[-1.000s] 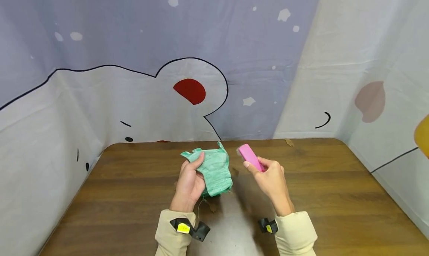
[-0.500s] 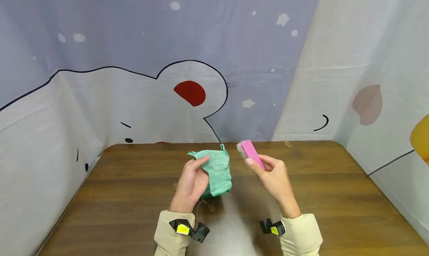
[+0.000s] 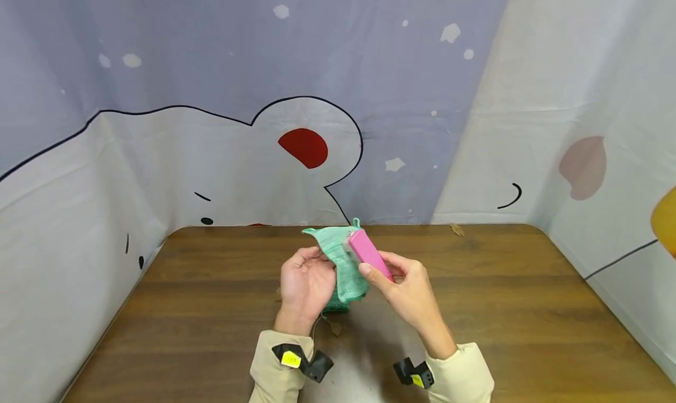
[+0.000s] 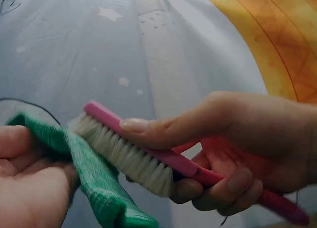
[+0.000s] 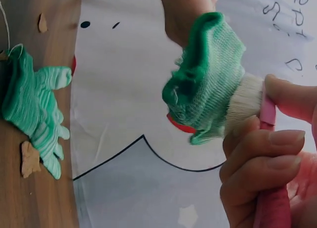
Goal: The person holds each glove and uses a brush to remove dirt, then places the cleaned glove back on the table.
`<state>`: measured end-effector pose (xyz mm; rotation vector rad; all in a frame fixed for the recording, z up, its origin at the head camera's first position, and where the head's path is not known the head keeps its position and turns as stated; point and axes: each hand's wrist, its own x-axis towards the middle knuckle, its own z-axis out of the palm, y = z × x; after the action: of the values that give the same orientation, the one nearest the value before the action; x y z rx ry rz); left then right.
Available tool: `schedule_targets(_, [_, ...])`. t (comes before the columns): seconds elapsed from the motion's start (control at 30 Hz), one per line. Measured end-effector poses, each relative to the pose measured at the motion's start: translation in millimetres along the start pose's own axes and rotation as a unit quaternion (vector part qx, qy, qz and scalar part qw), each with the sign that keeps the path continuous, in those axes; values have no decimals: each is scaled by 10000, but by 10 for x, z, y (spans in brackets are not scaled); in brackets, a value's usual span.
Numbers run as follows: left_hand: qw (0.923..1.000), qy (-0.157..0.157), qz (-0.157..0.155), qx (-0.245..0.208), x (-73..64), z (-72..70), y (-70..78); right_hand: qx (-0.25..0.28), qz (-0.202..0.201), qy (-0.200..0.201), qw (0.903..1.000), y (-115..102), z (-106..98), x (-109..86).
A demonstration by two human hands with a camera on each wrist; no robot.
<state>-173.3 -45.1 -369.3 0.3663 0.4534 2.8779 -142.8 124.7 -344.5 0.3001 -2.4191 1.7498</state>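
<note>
My left hand [image 3: 306, 285] holds up a green knitted glove [image 3: 345, 268], palm upward, its fingers mostly hidden behind the fabric. The glove's cuff opening shows in the right wrist view. My right hand [image 3: 409, 291] grips a pink brush [image 3: 369, 253] by its handle, with the thumb along the back of the brush head. In the left wrist view the pale bristles [image 4: 124, 154] meet the glove's surface. A second green glove [image 5: 42, 107] lies on the table beneath the raised one.
The brown wooden table [image 3: 211, 309] ends at a printed curtain [image 3: 222, 168]. Brown leaf-like scraps [image 5: 29, 159] lie around the second glove, and another brown scrap [image 3: 456, 230] sits by the far edge. A thin white string [image 5: 6, 25] trails from the lying glove.
My right hand has brought the brush leftward onto the held glove. My left thumb, earlier over the glove's front, has moved back, and the glove is turned slightly.
</note>
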Motion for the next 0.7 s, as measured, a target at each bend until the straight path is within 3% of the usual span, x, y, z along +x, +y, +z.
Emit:
schedule_targets(0.07, [9999, -103, -6, 14, -12, -10, -7, 126, -84, 31, 9999, -3, 5, -15])
schedule_targets(0.23, [9973, -385, 97, 617, -38, -10, -37, 362, -416, 37, 9985, -13, 10, -46])
schedule_targets(0.4, [9931, -115, 97, 1164, -52, 12, -62, 477, -534, -37, 9974, -57, 9, -74])
schedule_targets(0.47, [9907, 14, -87, 1360, -55, 11, -59, 493, -540, -72, 9973, -72, 9, -81])
schedule_targets(0.53, [9878, -47, -383, 1510, -64, -7, -45, 497, -528, -114, 9973, -80, 7, -87])
schedule_targets(0.7, [9804, -832, -1197, 1322, -86, -85, 37, 489, -472, -239, 9974, -96, 5, -102])
